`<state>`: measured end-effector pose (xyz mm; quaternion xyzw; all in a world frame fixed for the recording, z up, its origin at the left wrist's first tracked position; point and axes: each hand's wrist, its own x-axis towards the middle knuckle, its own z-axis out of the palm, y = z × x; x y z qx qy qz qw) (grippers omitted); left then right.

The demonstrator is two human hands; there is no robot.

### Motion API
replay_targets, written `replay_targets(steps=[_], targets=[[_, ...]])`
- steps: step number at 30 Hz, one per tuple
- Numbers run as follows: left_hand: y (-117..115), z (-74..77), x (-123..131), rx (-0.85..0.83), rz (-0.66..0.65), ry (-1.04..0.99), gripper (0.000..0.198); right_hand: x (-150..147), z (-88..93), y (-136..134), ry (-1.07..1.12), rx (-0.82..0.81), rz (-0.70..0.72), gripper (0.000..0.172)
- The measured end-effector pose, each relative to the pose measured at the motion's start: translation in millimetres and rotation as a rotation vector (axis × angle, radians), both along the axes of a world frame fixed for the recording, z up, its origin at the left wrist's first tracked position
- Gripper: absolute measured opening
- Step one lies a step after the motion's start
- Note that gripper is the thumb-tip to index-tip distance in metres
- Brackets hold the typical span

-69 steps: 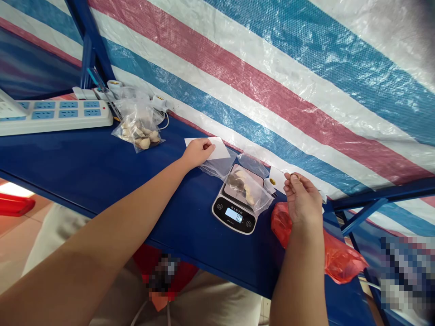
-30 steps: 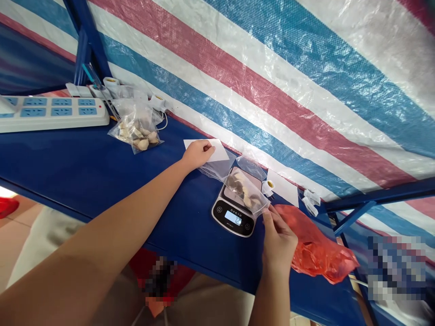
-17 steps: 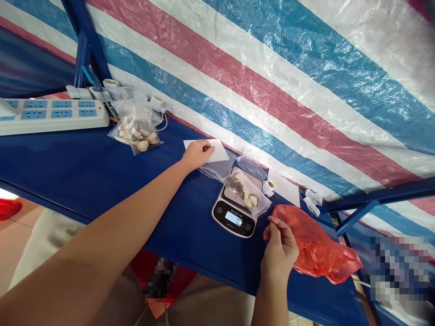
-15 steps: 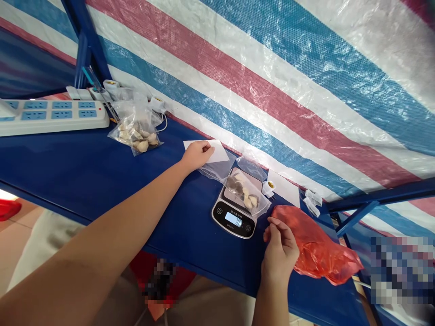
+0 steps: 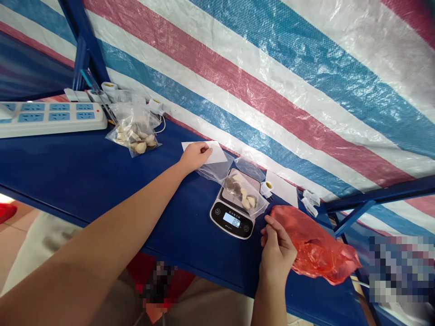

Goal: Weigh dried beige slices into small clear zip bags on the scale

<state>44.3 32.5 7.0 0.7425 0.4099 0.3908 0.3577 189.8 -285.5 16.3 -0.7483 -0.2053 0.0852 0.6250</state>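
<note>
On the blue table a digital kitchen scale (image 5: pixel 234 217) with a lit display carries a clear plastic bag (image 5: pixel 246 199) of pale and dark dried pieces. My left hand (image 5: pixel 196 156) is closed and rests on a white paper sheet (image 5: pixel 217 153), which lies over clear empty bags (image 5: pixel 214 170) left of the scale. What its fingers hold, if anything, is hidden. Just right of the scale is my right hand (image 5: pixel 277 244), its fingers curled in with nothing visible between them. Behind it lies a red plastic bag (image 5: pixel 316 249), its contents hidden.
A white power strip (image 5: pixel 54 120) and another clear bag of pale pieces (image 5: pixel 136 138) are at the left. White lamp sockets (image 5: pixel 155 105) stand by the striped plastic sheet (image 5: pixel 238 77). Behind the scale lie another socket (image 5: pixel 267 187) and a second paper (image 5: pixel 282 188).
The number on the scale display has changed, from about 7.0 to about 8.8. The whole view has shifted slightly; both hands keep their places and poses.
</note>
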Motion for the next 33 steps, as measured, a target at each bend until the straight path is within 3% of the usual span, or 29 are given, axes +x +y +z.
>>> replay_targets(steps=[9, 14, 20, 28, 33], targets=[[1.2, -0.7, 0.7, -0.002, 0.006, 0.002, 0.029, -2.9, 4.9, 2.1, 0.056, 0.061, 0.032, 0.031], [0.4, -0.2, 0.3, -0.016, 0.007, 0.0, 0.029, 0.0, 1.7, 0.4, -0.022, 0.029, 0.046, 0.03], [-0.1, 0.0, 0.1, -0.013, -0.001, -0.001, 0.03, 5.2, -4.8, -1.9, -0.346, -0.052, 0.263, 0.029], [-0.5, 0.3, 0.1, -0.031, -0.005, 0.017, 0.029, 4.7, -8.3, 8.2, -0.497, -0.302, 0.497, 0.05], [-1.7, 1.8, -0.2, -0.029, -0.005, 0.019, 0.028, 1.8, -9.0, 14.8, -0.555, -0.339, 0.513, 0.052]])
